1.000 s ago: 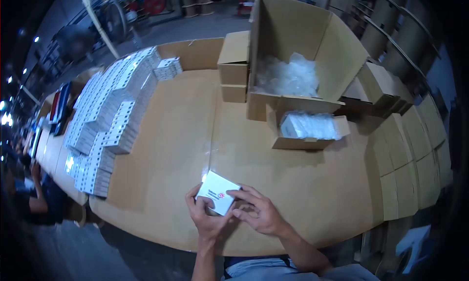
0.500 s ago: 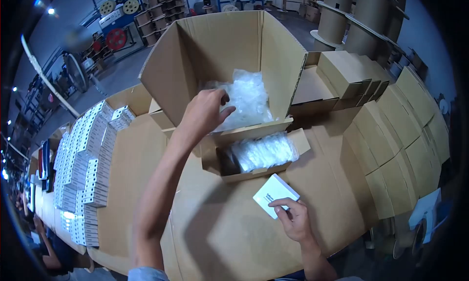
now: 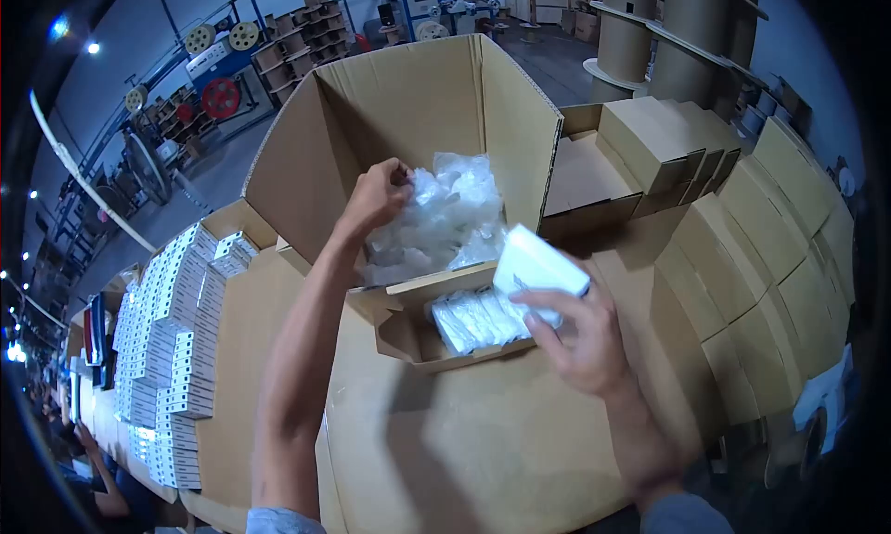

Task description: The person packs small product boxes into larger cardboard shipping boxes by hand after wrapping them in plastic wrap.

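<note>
My right hand [image 3: 589, 344] grips a flat white box [image 3: 538, 270] with small print on its face, thumb in front. It is tilted above the right end of a narrow open carton [image 3: 399, 339]. Inside that carton lie clear-wrapped items [image 3: 473, 321] in a row, partly hidden by the white box and my hand. My left hand [image 3: 379, 198] reaches into a large open cardboard box [image 3: 399, 98]. Its curled fingers pinch the edge of a crumpled clear plastic bag [image 3: 427, 189] on a heap of similar bags [image 3: 432, 237].
Stacks of small white boxes [image 3: 172, 325] stand on the left of the cardboard-covered table [image 3: 371, 460]. Folded cartons [image 3: 752, 283] lean at the right, with open cartons [image 3: 650, 149] behind them. Another person's arm [image 3: 102, 469] shows at lower left.
My right hand has lifted the white box off the table and brought it over the narrow carton. My left hand has closed on a plastic bag in the large box.
</note>
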`<act>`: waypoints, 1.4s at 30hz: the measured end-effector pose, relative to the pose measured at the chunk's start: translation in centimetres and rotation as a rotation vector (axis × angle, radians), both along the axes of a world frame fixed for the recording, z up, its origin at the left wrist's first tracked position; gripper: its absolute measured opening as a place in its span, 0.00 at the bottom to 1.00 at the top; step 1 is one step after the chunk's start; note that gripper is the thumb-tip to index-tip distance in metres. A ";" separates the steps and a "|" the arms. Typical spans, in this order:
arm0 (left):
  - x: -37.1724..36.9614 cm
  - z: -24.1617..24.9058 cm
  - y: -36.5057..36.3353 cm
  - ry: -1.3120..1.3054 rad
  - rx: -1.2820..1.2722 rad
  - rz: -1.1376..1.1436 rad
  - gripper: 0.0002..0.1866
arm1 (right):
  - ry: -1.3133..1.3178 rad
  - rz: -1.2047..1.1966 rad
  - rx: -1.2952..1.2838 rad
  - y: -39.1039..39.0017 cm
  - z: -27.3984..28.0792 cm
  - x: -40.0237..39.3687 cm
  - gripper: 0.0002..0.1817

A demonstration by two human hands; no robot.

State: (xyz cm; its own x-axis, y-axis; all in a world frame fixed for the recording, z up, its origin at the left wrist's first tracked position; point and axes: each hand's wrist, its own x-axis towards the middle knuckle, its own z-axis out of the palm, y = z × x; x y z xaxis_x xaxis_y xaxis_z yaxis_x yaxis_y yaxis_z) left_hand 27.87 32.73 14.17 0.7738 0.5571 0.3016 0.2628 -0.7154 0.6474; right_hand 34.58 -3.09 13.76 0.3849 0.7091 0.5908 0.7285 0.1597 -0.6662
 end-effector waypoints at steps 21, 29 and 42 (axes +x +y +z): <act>-2.9 0.2 0.0 -0.408 -0.209 0.133 0.14 | -0.249 -0.196 -0.379 19.4 -1.2 8.5 0.22; -5.5 2.9 -5.6 -0.387 -0.228 0.020 0.15 | -0.208 0.233 -0.067 16.8 4.3 4.2 0.32; -16.2 -3.1 -26.6 -0.823 -0.603 0.160 0.13 | 0.411 -0.078 0.161 1.4 -1.9 -12.7 0.19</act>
State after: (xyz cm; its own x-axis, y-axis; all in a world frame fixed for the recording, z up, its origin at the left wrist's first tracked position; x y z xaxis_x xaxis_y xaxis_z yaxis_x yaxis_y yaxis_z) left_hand 11.69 6.17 11.05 0.3578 0.8694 0.3407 -0.3601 -0.2082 0.9094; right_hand 21.87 -1.71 11.86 0.6595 0.5802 0.4779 0.4220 0.2403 -0.8742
